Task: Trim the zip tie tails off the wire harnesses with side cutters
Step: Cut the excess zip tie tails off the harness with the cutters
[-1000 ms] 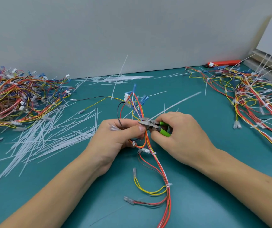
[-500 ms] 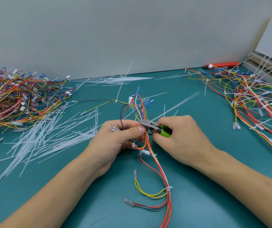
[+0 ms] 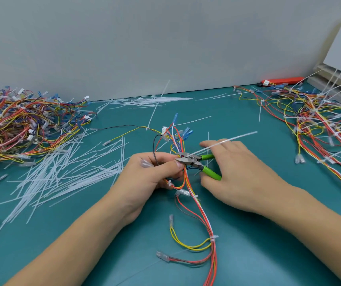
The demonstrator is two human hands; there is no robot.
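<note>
Nearest the viewer, two bare forearms reach forward over a teal tabletop [image 3: 268,254]. Between them a wire harness [image 3: 203,219] of red, orange and yellow wires runs away from the near edge, bound by a small white zip tie [image 3: 214,238]. Further up, the left hand [image 3: 151,174] grips the harness bundle, fingers and thumb curled round the wires. Just to its right, the right hand [image 3: 239,172] has its fingers spread and fairly straight around green-handled side cutters [image 3: 196,162]; the cutters' metal blades stand slightly apart at the bundle, beside the left thumb. A long white zip tie tail [image 3: 227,141] slants up and to the right from the cutters, across the right hand's fingers. Left of the hands lies a heap of loose cut tails [image 3: 66,168]. Farther back on the left sits a tangled pile of harnesses [image 3: 21,124], and on the right another pile [image 3: 320,124] with white tails sticking out. Against the grey wall [image 3: 144,48] lies an orange tool [image 3: 283,80].
</note>
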